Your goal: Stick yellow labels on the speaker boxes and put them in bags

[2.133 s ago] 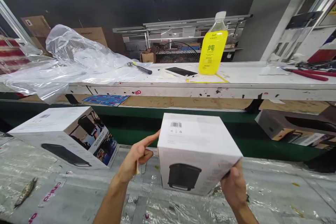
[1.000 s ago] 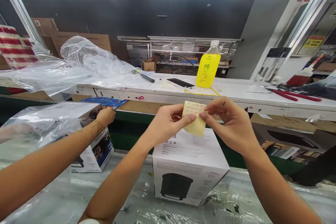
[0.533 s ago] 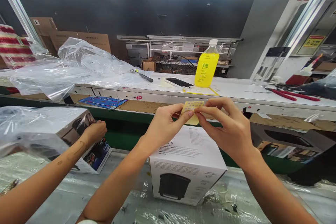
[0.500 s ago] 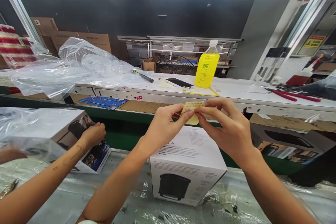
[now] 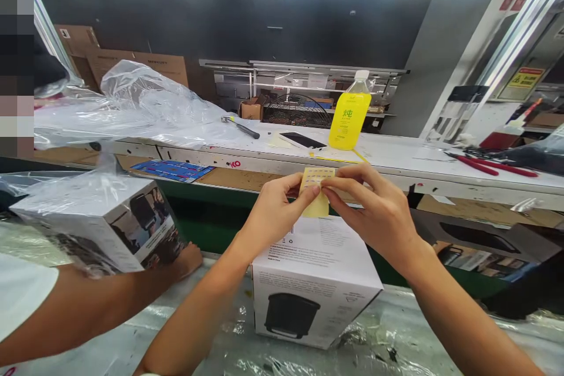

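Left hand [image 5: 273, 215] and right hand [image 5: 379, 218] aloft, fingers [image 5: 309, 194] tip to tip in a pinch.

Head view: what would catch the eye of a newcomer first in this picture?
At the centre, the left hand and the right hand pinch a small yellow sticker sheet just above a white product box. Behind, a bright yellow bottle stands on the white shelf; at the left, a co-worker's hand rests beside a second box under a clear plastic bag.
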The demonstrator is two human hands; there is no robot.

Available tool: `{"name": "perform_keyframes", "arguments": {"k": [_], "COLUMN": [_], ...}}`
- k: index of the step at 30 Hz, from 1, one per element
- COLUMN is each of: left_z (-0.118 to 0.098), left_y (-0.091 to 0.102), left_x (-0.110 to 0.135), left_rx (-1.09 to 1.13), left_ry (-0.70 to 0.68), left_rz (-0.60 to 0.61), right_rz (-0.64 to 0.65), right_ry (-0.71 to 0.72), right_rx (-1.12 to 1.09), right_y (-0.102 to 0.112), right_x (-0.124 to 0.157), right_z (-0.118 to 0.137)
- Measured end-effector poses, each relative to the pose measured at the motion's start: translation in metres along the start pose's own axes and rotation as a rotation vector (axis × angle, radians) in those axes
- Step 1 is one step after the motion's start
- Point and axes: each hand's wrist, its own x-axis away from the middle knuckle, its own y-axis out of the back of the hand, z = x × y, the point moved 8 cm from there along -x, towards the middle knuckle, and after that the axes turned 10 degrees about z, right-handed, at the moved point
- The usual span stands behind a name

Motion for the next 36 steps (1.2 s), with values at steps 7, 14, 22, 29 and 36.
{"name": "perform_keyframes", "arguments": {"k": [7,14,22,29,36], "left_z": [-0.008,0.0,0.094,0.222,0.287], "left_y": [0.006,0.013,0.074,0.031,-0.011], "left_x": [0.0,0.003,0.078,0.209,0.301], "left_rx": [-0.14,-0.103,0.69,1.079,1.045], "left_ry": [0.006,0.047,0.032,0.44,0.675], "left_rz": [-0.07,-0.121,-0.623,-0.805,-0.9], "right_rz": [-0.03,0.15,0.851,1.086,1.067], "right_ry": [0.045,-0.136,-0.424,-0.285,-0.269], "right_rx": [0.112,-0.381,-1.068,-0.946,-0.854], "right_y": [0.001,-0.011,-0.072,-0.101,-0.104], "right_x": [0.002,-0.009,-0.007,-0.016,-0.016], "right_z": [0.011,-0.005,0.01,0.065,0.072]}}
